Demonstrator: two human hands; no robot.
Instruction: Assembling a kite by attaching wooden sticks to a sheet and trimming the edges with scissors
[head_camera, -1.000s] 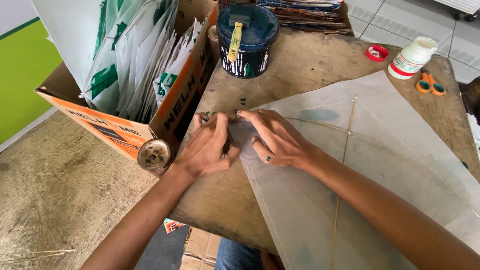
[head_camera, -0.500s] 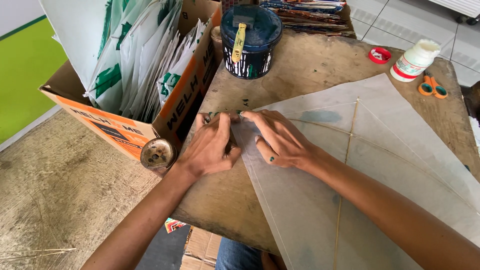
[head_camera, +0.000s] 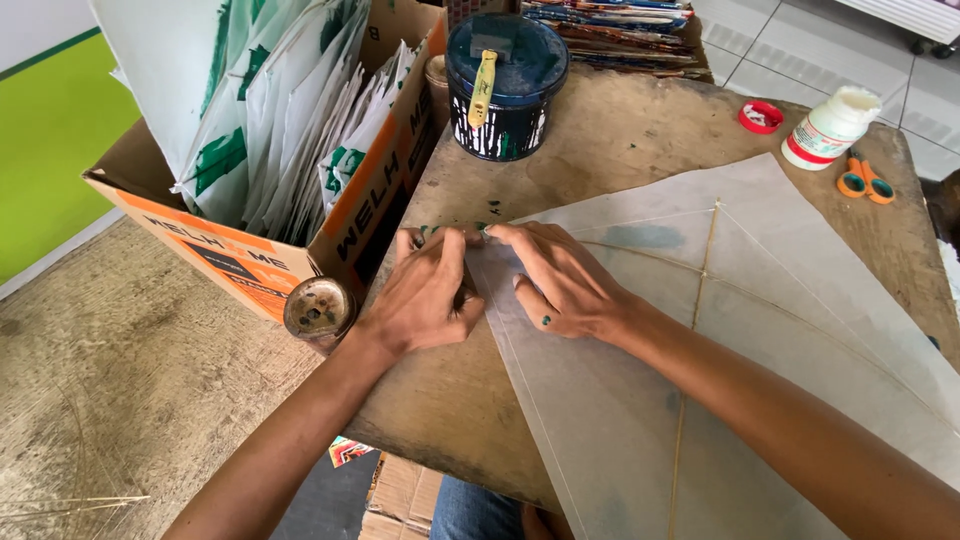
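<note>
A thin translucent paper kite (head_camera: 760, 330) with slim stick spars lies flat on a worn wooden table (head_camera: 620, 130). My left hand (head_camera: 425, 295) presses down at the kite's left corner, fingertips at the folded edge. Beside it, my right hand (head_camera: 560, 280) lies spread on the paper, fingers flat near the same corner. Neither hand lifts anything; both press the paper's edge against the table.
A cardboard box (head_camera: 250, 250) full of white-and-green paper sheets stands left of the table. A dark blue pot with a brush (head_camera: 505, 85) sits at the back. A white glue bottle (head_camera: 830, 125), red cap (head_camera: 762, 115) and orange scissors (head_camera: 865, 182) are back right. A round tin (head_camera: 318, 308) hangs by the box.
Both hands stay at the kite's left corner; fingers shifted only slightly along the edge. The view moved a little.
</note>
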